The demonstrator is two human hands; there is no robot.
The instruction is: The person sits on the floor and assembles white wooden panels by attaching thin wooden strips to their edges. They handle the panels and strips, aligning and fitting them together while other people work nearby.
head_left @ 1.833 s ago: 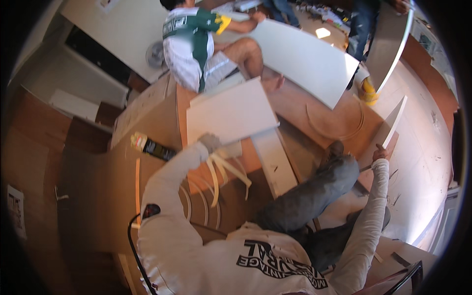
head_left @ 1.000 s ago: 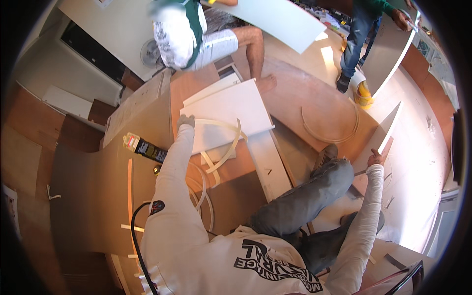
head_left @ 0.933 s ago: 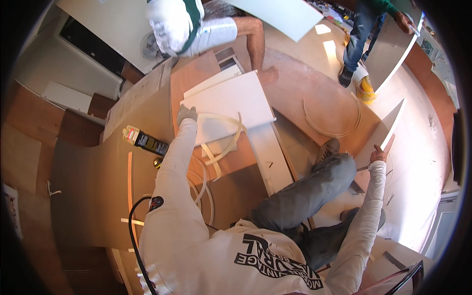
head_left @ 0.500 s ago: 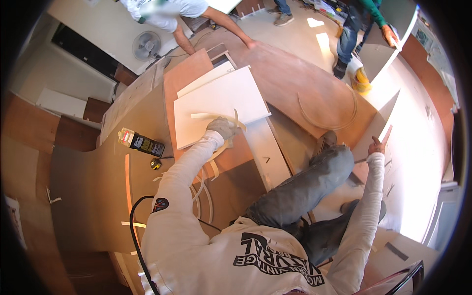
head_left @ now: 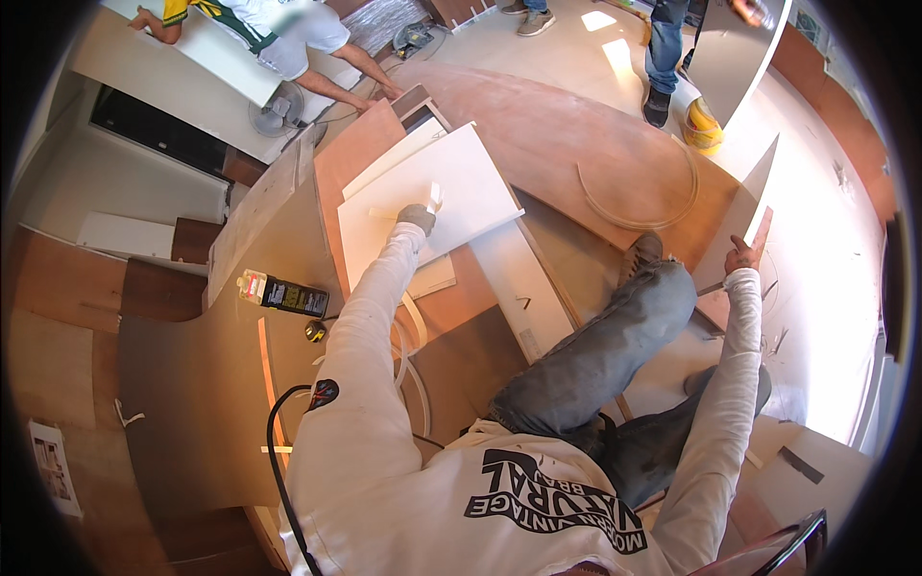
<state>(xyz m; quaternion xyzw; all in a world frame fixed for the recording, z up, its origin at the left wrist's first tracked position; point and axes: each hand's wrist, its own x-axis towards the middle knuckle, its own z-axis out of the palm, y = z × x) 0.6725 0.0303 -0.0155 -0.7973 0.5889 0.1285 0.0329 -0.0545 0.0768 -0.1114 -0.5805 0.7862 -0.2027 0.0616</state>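
Note:
My left hand [head_left: 416, 219], in a grey glove, is closed over a white panel [head_left: 471, 182] and grips a pale edging strip [head_left: 435, 197] whose ends show on both sides of the fist. Under that panel lie another white board and a reddish-brown sheet [head_left: 355, 144]. A loop of pale strip [head_left: 415, 322] hangs beside my left forearm. Off to the right, my bare right hand [head_left: 743, 255] is at the edge of an upright board [head_left: 749, 202]. A thin reddish-brown piece [head_left: 764, 230] sticks up beside its fingers; whether they grip it is unclear.
A dark bottle [head_left: 293, 296] and a yellow-black tape measure [head_left: 315, 331] lie left of my arm. A large reddish-brown sheet [head_left: 538, 125] spreads ahead, bearing a coiled strip [head_left: 639, 223]. A co-worker's hands [head_left: 370, 101] are at the far boards. A fan [head_left: 277, 110] and yellow bucket [head_left: 704, 128] stand beyond.
My left hand has shifted slightly up and left over the panel, and the strip's curled ends now show shorter. The far co-worker's hands have come together at the left end of the sheets.

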